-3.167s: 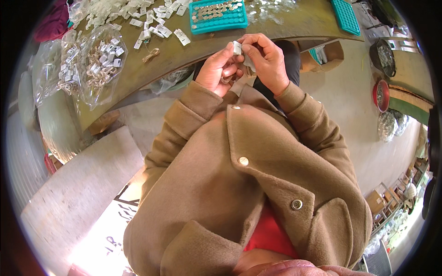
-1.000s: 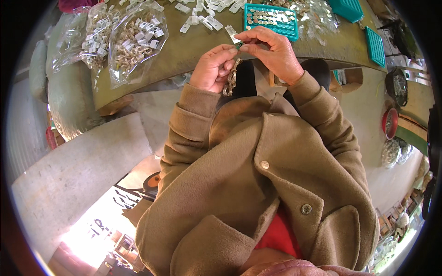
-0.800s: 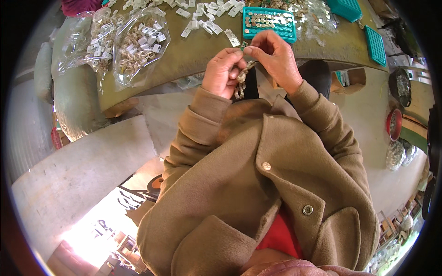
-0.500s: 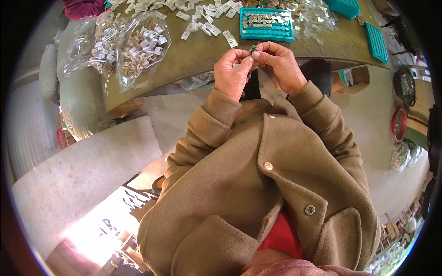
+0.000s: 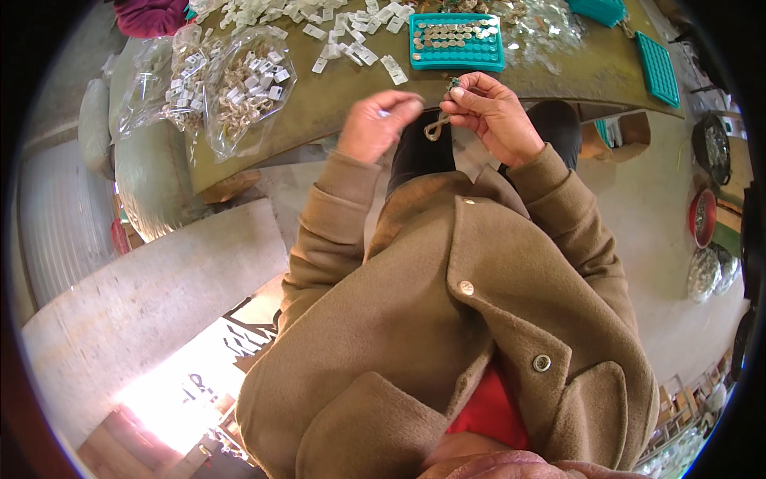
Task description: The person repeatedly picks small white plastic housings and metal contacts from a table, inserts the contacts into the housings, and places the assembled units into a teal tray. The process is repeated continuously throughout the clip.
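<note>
My right hand (image 5: 496,112) is closed in a pinch near the table's front edge. Between its thumb and forefinger sits a small green piece (image 5: 454,83), too small to make out fully. A beige looped cord (image 5: 434,128) hangs below these fingers. To the left, apart from it, my left hand (image 5: 378,124) is slightly blurred, thumb and fingers drawn together. A small white piece (image 5: 384,113) shows in its grasp. Beyond my hands, a teal tray (image 5: 458,57) with rows of round pits holds several small silvery discs. Loose white plastic pieces (image 5: 351,49) are scattered left of the tray.
Clear plastic bags (image 5: 247,88) with corded white pieces lie on the table (image 5: 319,104) at left. Small clear pieces (image 5: 550,32) are heaped right of the tray. Another teal tray (image 5: 657,70) is at the right edge. A cardboard box (image 5: 634,136) and red basin (image 5: 702,217) stand lower right.
My left hand has moved away leftward from my right hand, taking the small white piece with it. My right hand keeps the green piece, and the looped cord now hangs in plain sight.
</note>
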Demonstrator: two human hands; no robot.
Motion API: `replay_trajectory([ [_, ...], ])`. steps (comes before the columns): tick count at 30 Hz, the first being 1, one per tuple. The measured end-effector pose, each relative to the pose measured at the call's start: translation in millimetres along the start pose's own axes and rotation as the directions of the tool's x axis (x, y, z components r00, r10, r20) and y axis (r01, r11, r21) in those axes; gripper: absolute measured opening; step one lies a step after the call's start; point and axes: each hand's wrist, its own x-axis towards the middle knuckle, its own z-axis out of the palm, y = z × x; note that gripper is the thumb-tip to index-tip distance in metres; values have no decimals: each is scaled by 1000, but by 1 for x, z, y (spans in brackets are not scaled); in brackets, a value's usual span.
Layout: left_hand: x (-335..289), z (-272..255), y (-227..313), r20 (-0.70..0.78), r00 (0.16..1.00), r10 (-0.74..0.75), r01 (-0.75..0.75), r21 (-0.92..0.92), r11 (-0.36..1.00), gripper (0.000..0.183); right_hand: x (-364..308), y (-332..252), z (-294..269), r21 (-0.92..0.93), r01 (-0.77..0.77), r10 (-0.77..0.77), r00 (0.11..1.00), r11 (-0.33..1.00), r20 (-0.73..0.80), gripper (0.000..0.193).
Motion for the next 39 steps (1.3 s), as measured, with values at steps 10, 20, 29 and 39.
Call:
replay_trajectory([
  [10,55,-26,3,40,784,620,-259,928,267,29,3,17,-2,-136,-29,40,996,990,77,9],
  [20,23,-8,2,-197,800,566,-408,513,755,24,6,16,17,-269,199,-174,978,942,115,6],
  [29,-17,23,9,3,995,97,-96,-118,988,35,1,21,21,-332,306,-300,951,892,70,7],
  [39,-20,27,-3,52,989,-137,144,-507,850,32,-8,11,10,-516,337,-293,941,788,167,7],
])
